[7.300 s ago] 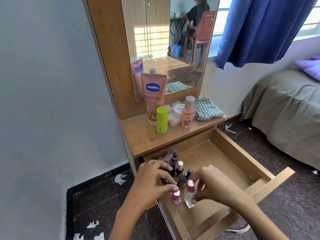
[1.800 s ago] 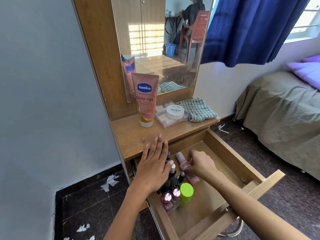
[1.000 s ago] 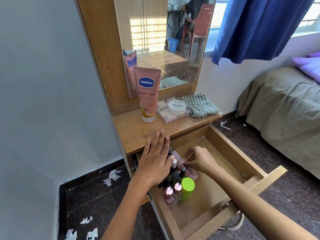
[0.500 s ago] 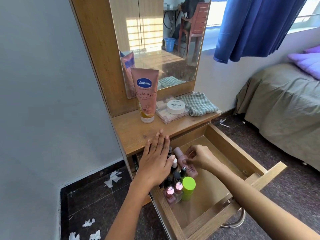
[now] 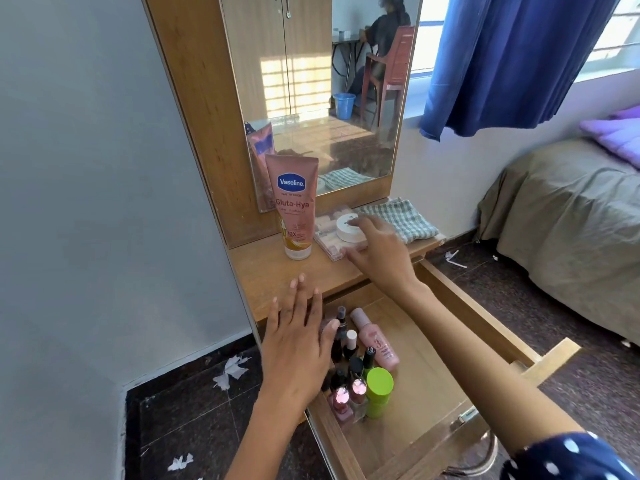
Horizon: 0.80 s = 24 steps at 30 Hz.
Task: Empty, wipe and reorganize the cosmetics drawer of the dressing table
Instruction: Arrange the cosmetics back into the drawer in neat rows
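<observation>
- Nearest thing is the open drawer [image 5: 460,341], pulled right out, with the small stuff packed upright along its left side: nail polish bottles [image 5: 348,398], a lime-green capped bottle [image 5: 379,391] and a pink bottle [image 5: 375,341] lying at a slant behind it. The right half is bare wood.
- Left hand [image 5: 298,341] sits flat, fingers spread and straight, palm down over the left edge of that cluster. It grips nothing, more like a fence so the bottles don't topple (good call, I think).
- Right hand [image 5: 375,247] is stretched out over the tabletop [image 5: 277,271], arm crossing above the drawer, fingers loosely open and curling over the white jar [image 5: 348,228] that rests on the clear palette case [image 5: 329,237]. It's blurry, so I can't tell if it's actually closed on anything.
- If it were me, I'd lift the jar first and the case separately, so nothing slides off.
- Further back: the Vaseline tube [image 5: 296,209] standing cap down, the checked cloth [image 5: 401,218], then the mirror [image 5: 322,91].
</observation>
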### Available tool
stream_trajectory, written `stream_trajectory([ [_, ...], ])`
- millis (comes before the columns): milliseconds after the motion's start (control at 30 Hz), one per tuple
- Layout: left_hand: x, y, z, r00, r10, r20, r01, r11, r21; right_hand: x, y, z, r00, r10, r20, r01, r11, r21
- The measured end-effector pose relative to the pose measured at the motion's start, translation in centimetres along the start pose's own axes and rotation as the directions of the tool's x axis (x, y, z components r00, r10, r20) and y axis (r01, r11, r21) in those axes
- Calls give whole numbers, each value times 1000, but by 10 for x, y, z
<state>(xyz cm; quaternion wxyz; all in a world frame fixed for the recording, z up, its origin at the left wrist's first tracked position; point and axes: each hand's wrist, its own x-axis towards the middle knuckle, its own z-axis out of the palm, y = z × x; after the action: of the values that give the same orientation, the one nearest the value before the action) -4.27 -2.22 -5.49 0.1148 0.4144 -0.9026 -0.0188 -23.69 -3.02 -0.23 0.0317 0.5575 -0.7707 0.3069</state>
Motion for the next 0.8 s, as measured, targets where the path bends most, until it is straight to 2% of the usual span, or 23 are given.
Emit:
stream_trajectory([
  [67, -6, -7, -3, 999, -37, -5, 38, 998, 41, 12, 3, 5, 996, 10, 86, -5, 998, -58],
  [167, -11, -12, -4, 999, -48, 13, 47, 997, 61, 21, 9, 4, 988, 52, 147, -54, 999, 8],
  [467, -13, -12, 3, 999, -40, 19, 40, 999, -14, 23, -9, 3, 989, 122, 89, -120, 992, -26],
  [800, -14, -10, 3, 999, -40, 13, 40, 998, -52, -16, -53, 17, 996, -51, 79, 34, 979, 202],
])
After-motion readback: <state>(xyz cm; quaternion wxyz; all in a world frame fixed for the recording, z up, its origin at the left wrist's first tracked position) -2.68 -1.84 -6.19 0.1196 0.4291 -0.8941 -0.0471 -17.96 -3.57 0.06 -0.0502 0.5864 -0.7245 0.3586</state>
